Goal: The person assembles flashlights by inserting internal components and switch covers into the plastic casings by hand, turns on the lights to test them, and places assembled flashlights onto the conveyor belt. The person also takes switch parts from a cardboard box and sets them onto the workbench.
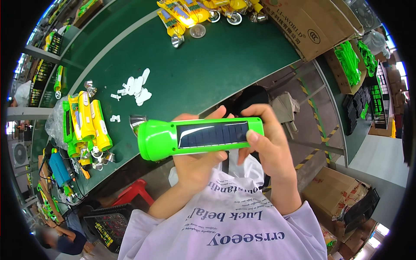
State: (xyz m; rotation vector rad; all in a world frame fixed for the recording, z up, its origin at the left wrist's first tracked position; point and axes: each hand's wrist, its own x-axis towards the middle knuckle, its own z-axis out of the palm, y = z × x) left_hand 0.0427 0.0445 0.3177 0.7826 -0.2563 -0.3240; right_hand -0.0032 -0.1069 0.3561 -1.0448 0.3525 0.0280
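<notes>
A bright green flashlight body lies across both my hands, its wide head to the left. A dark solar panel is set along its upward side. My left hand holds it from below near the middle, with fingertips showing beyond the far side. My right hand grips the narrow right end, its thumb on the panel's edge. A silver reflector shows beside the flashlight's head; whether it is attached cannot be seen.
On the green table lie small white plastic pieces, yellow flashlight bodies at left and more yellow parts at the far side. A cardboard box stands far right. A red stool, black crate and another person are lower left.
</notes>
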